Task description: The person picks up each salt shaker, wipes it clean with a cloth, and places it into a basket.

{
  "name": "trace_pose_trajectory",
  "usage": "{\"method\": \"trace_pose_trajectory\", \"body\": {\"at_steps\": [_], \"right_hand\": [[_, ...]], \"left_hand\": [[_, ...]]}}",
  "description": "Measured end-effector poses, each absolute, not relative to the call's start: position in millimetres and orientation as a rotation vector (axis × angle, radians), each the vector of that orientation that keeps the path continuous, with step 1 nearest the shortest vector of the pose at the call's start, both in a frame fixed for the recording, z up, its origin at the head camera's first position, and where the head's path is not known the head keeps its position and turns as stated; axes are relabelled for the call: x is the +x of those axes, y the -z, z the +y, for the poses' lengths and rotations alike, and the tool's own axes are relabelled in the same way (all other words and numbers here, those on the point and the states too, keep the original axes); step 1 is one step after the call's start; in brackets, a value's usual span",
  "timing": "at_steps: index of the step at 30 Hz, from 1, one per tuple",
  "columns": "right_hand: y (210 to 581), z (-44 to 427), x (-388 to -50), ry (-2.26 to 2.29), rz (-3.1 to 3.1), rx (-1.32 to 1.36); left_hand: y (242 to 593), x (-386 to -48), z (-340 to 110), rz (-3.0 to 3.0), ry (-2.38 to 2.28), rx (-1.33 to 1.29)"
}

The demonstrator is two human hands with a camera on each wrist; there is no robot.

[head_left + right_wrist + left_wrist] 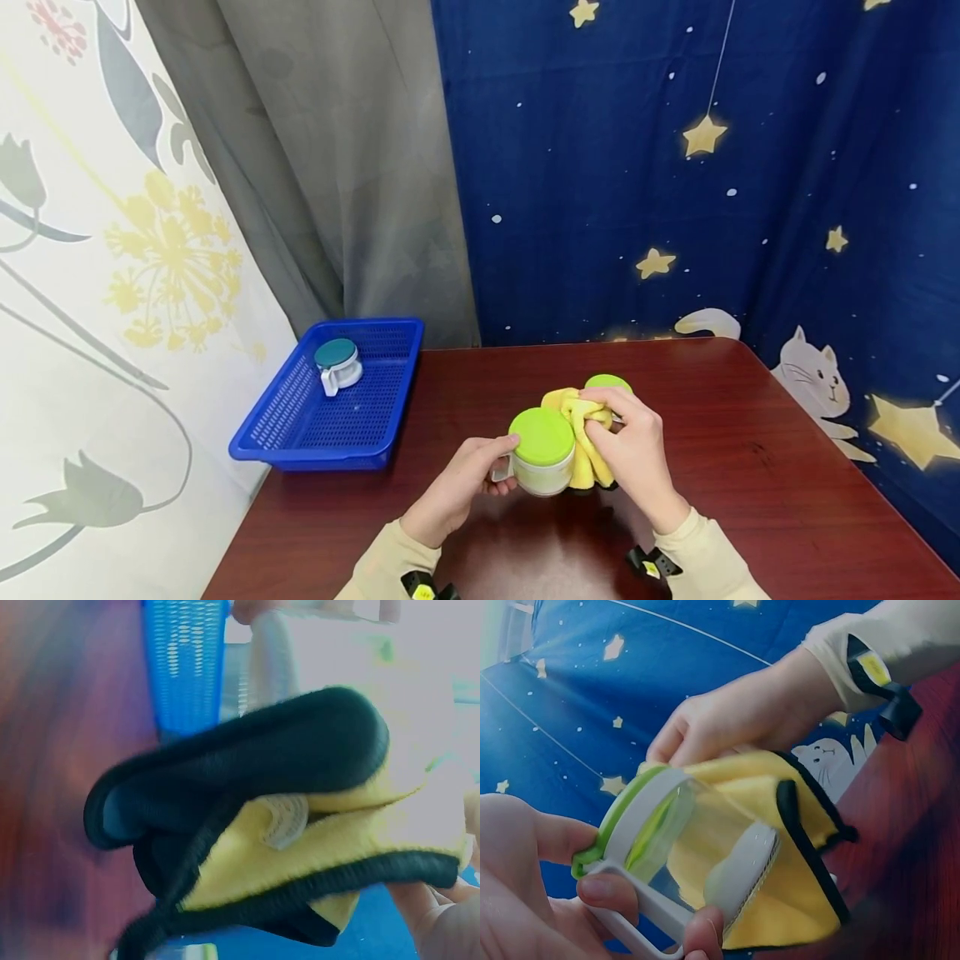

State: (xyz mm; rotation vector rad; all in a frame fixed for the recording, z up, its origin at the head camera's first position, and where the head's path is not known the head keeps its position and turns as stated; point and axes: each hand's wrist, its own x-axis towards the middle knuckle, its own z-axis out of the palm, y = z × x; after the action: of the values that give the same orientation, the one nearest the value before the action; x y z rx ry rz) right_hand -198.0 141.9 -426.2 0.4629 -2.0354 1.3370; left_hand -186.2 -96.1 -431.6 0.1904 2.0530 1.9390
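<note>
My left hand (467,472) holds a clear seasoning jar (543,475) with a green lid and a white handle. In the left wrist view the jar (705,855) is tilted, fingers round the handle and thumb at the lid's edge. My right hand (636,442) grips a yellow cloth (588,454) against the jar's side. The cloth has black edging, and in the right wrist view its folds (360,832) cover much of the scene. Behind the right hand, partly hidden, stands another green-lidded jar (609,382).
A blue perforated basket (405,400) sits at the table's left back, holding a teal-lidded jar (339,362) with a white handle. The reddish-brown table (750,467) extends to the right. Grey and blue curtains (570,167) hang behind it.
</note>
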Motion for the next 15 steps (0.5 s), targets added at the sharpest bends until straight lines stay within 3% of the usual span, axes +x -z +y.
{"method": "trace_pose_trajectory", "body": {"at_steps": [5, 15], "right_hand": [[400, 138, -185, -1.401, -2.024, 0.49], [404, 140, -182, -1.438, -2.06, 0.502]], "left_hand": [[432, -186, -96, 2.052, -1.936, 0.224], [434, -186, -95, 2.04, -1.94, 0.199]]}}
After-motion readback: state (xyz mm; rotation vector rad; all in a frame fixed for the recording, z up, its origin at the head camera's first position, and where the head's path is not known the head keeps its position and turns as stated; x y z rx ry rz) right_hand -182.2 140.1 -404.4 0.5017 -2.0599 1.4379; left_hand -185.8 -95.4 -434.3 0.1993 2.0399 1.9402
